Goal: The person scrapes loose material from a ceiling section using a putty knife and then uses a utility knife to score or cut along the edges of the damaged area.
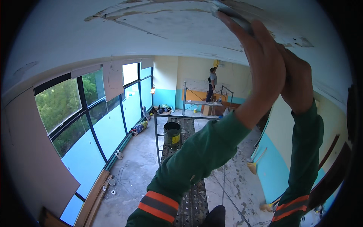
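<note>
Both my arms, in green sleeves with orange and grey bands, reach up to the ceiling (181,32). My left hand (264,68) is closed on a flat grey metal blade, seemingly a putty knife (234,16), with a finger laid along its edge. The blade lies against the ceiling surface, where rough patches and brownish torn edges show. Close behind the left hand, my right hand (298,81) is bent at the wrist. Its fingers are hidden, so whether it grips the knife's handle does not show.
Below me runs a perforated metal scaffold plank (193,200) holding a black bucket (172,133); a metal rail (204,117) crosses its far end. Farther off, another person (212,81) stands on a second scaffold (202,103). Windows line the left; brooms (252,166) lean at the right wall.
</note>
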